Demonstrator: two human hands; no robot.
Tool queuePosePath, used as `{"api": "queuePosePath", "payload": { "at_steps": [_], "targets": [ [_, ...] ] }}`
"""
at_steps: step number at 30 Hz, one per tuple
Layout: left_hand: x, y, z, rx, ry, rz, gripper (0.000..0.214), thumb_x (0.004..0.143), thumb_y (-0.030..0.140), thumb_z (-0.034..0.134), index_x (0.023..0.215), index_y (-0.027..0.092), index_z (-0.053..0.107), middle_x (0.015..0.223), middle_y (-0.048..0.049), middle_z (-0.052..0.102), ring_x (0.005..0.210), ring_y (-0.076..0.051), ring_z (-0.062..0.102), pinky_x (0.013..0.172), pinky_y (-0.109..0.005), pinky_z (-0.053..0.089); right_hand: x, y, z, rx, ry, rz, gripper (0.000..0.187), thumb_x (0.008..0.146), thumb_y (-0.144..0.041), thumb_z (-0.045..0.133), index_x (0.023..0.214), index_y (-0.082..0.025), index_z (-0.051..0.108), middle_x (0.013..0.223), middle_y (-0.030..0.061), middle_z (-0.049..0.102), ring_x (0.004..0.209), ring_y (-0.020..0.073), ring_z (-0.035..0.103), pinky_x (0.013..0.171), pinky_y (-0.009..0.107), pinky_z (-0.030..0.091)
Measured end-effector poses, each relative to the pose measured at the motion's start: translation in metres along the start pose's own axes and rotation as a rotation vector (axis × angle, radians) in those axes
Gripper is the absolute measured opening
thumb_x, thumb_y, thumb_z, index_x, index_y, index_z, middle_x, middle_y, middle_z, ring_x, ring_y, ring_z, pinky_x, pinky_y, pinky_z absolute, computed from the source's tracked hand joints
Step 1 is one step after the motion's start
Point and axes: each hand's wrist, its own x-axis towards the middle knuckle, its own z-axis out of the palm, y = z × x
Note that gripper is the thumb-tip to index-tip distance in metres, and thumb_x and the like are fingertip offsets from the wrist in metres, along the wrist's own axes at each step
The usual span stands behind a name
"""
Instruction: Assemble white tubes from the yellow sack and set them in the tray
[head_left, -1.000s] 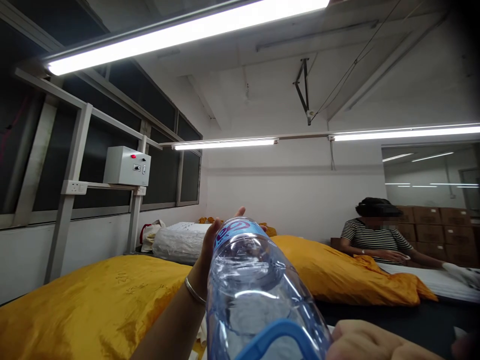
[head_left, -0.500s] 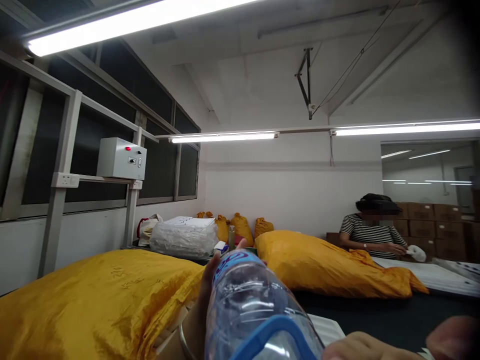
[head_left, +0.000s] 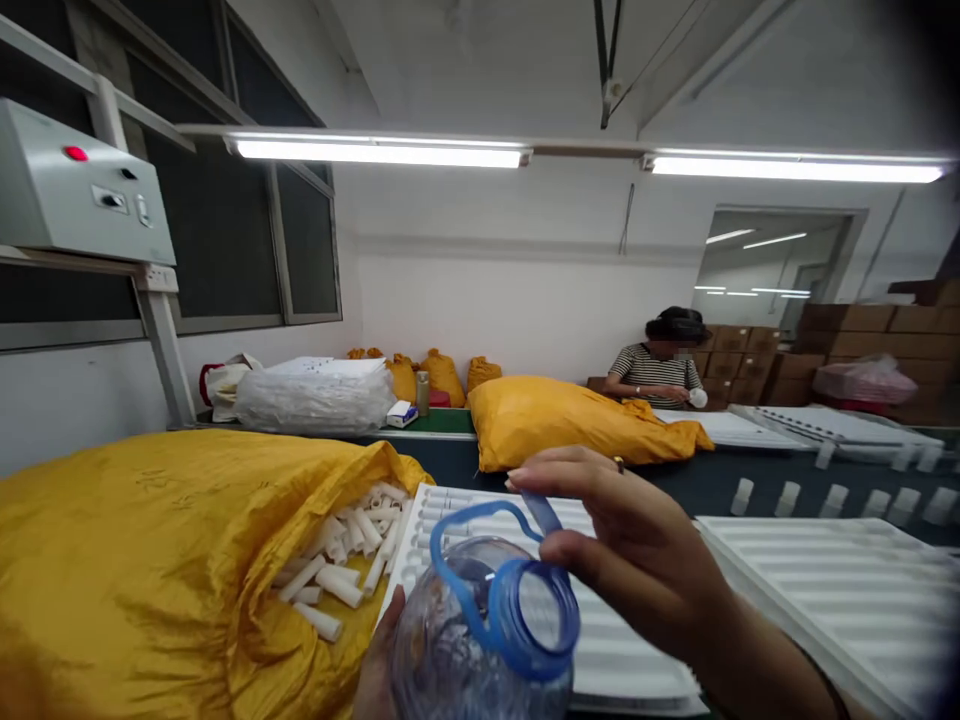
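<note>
A clear plastic water bottle (head_left: 450, 650) with a blue carry handle (head_left: 442, 550) stands close in front of me, its open mouth (head_left: 541, 612) tilted toward the camera. My left hand (head_left: 381, 665) holds the bottle's left side, mostly hidden by it. Just above the mouth, my right hand (head_left: 622, 540) pinches a blue bottle cap (head_left: 541, 512) between thumb and fingers. The cap is apart from the neck. Behind the bottle lies a white ridged tray (head_left: 607, 655).
An open yellow sack (head_left: 150, 540) spills white plastic tubes (head_left: 341, 585) on the left. Another yellow sack (head_left: 547, 415) lies beyond. White trays (head_left: 810, 580) and several small upright white pieces (head_left: 787, 498) are at right. A co-worker (head_left: 656, 370) handles something white at the back.
The bottle has come down from a raised, tipped position, and its mouth now shows. My right hand has moved in beside the mouth with the cap. The view has tilted downward.
</note>
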Motion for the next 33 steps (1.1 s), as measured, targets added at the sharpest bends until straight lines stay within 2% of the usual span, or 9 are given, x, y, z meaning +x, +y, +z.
{"api": "queuePosePath", "payload": {
  "at_steps": [9,15,17,20,22,24,26,30,33],
  "targets": [
    [0.013,-0.002,-0.029,-0.053,-0.058,-0.079,0.032,0.088,0.042,0.053,0.1,0.017,0.07,0.103,-0.0132,0.073,0.092,-0.031,0.068,0.078,-0.047,0.052,0.015,0.025,-0.026,-0.081,-0.392,-0.002,0.028,0.088,-0.022,0.064,0.116,-0.021,0.066,0.113,0.0098,0.061,0.102,0.0161,0.06,0.088,0.026,0.05],
    [0.016,0.002,-0.038,-0.044,0.098,-0.127,0.037,0.087,0.048,0.053,0.104,0.019,0.069,0.109,-0.0132,0.072,0.101,-0.034,0.066,0.076,-0.051,0.054,0.024,0.029,-0.039,-0.23,-0.591,-0.02,0.03,0.091,-0.021,0.06,0.12,-0.02,0.064,0.117,0.008,0.064,0.107,0.0148,0.059,0.092,0.023,0.047],
    [0.016,0.004,-0.042,-0.032,0.124,-0.099,0.033,0.088,0.045,0.053,0.104,0.021,0.07,0.11,-0.0125,0.072,0.102,-0.034,0.066,0.076,-0.052,0.054,0.026,0.034,-0.039,-0.298,-0.588,0.037,0.029,0.089,-0.029,0.064,0.116,-0.021,0.066,0.111,0.007,0.066,0.1,0.0155,0.062,0.088,0.024,0.047],
    [0.014,0.012,-0.052,-0.017,0.066,0.019,0.03,0.09,0.04,0.052,0.107,0.023,0.07,0.112,-0.0113,0.071,0.104,-0.034,0.065,0.083,-0.057,0.051,0.022,0.045,-0.033,-0.462,-0.491,0.256,0.034,0.084,-0.049,0.065,0.099,-0.019,0.071,0.087,0.0043,0.07,0.076,0.0151,0.063,0.066,0.024,0.047],
    [0.012,0.02,-0.057,-0.028,-0.001,0.166,0.032,0.091,0.038,0.049,0.115,0.026,0.068,0.118,-0.0103,0.069,0.108,-0.033,0.064,0.092,-0.056,0.048,0.016,0.053,-0.026,-0.583,-0.408,0.412,0.042,0.087,-0.056,0.055,0.081,-0.017,0.069,0.07,0.0024,0.066,0.061,0.0136,0.058,0.054,0.025,0.04],
    [0.011,0.028,-0.059,-0.037,-0.044,0.279,0.036,0.093,0.038,0.046,0.122,0.028,0.064,0.122,-0.0096,0.066,0.111,-0.03,0.063,0.099,-0.052,0.045,0.009,0.059,-0.023,-0.684,-0.358,0.45,0.051,0.094,-0.056,0.041,0.073,-0.016,0.064,0.064,0.0023,0.061,0.056,0.0133,0.053,0.052,0.025,0.035],
    [0.01,0.035,-0.058,-0.03,-0.076,0.283,0.039,0.094,0.04,0.043,0.126,0.027,0.061,0.124,-0.0105,0.065,0.114,-0.03,0.061,0.103,-0.051,0.042,0.005,0.062,-0.024,-0.754,-0.355,0.305,0.054,0.098,-0.053,0.029,0.076,-0.016,0.061,0.067,0.0042,0.06,0.059,0.0148,0.052,0.055,0.027,0.037],
    [0.011,0.036,-0.047,-0.001,-0.103,0.101,0.045,0.095,0.045,0.039,0.128,0.023,0.06,0.129,-0.0135,0.061,0.124,-0.035,0.052,0.106,-0.06,0.035,0.006,0.062,-0.037,-0.827,-0.388,-0.237,0.054,0.099,-0.051,0.022,0.085,-0.016,0.06,0.086,0.0108,0.061,0.076,0.0203,0.053,0.073,0.035,0.042],
    [0.011,0.027,-0.039,0.048,-0.022,0.037,0.042,0.094,0.041,0.043,0.128,0.021,0.06,0.129,-0.0139,0.061,0.124,-0.036,0.052,0.106,-0.06,0.035,0.006,0.062,-0.043,-0.837,-0.447,-0.371,0.046,0.099,-0.045,0.025,0.077,-0.019,0.056,0.08,0.008,0.059,0.072,0.0196,0.05,0.071,0.035,0.041]
  ]
}}
